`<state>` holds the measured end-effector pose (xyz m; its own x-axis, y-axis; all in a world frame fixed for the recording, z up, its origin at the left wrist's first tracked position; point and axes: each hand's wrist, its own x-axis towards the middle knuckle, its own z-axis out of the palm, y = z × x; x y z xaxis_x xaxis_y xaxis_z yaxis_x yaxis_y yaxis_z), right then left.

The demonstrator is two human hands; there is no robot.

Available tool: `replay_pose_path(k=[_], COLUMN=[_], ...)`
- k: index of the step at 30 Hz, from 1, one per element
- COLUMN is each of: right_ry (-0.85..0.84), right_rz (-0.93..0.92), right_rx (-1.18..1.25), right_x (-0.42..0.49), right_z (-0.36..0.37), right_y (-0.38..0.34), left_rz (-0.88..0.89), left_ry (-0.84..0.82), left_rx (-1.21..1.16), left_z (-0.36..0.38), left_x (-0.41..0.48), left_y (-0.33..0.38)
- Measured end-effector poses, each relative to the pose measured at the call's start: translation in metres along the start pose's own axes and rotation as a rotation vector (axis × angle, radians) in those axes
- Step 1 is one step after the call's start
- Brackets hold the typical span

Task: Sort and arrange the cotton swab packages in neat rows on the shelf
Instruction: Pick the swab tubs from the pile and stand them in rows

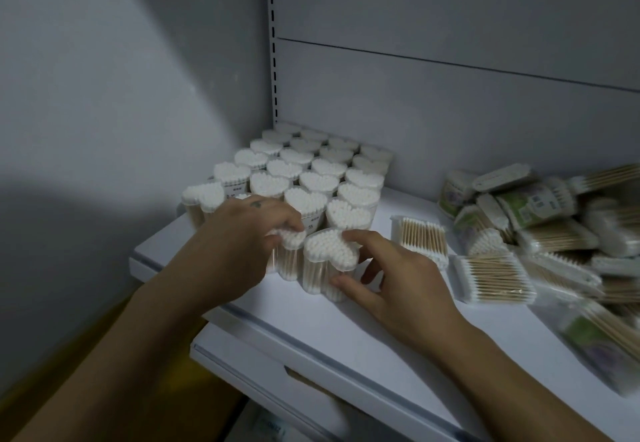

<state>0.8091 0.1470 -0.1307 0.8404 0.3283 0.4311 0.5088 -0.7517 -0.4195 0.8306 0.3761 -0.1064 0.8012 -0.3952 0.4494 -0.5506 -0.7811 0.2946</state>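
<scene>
Head view looks down, close over shelf (346, 330).

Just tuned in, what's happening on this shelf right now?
A person is lining up heart-shaped cotton swab packs on the shelf. The left hand grips the left heart pack and the right hand pinches the right heart pack beside it, both at the front of the upright rows. A loose pile of flat packs lies unsorted to the right.
</scene>
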Motion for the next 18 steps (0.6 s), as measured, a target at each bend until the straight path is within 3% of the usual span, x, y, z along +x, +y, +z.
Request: replay_pose_path(k=[18], right_ry=[-0.002], right_rz=[-0.028], right_rx=[-0.085], right_x=[-0.0034], right_z=[-0.0007], right_y=[-0.0032], left_rz=[-0.066], left_ry=[0.011], left_rx=[-0.051], left_z=[-0.0046], left_x=[-0.0027], left_y=[-0.0068])
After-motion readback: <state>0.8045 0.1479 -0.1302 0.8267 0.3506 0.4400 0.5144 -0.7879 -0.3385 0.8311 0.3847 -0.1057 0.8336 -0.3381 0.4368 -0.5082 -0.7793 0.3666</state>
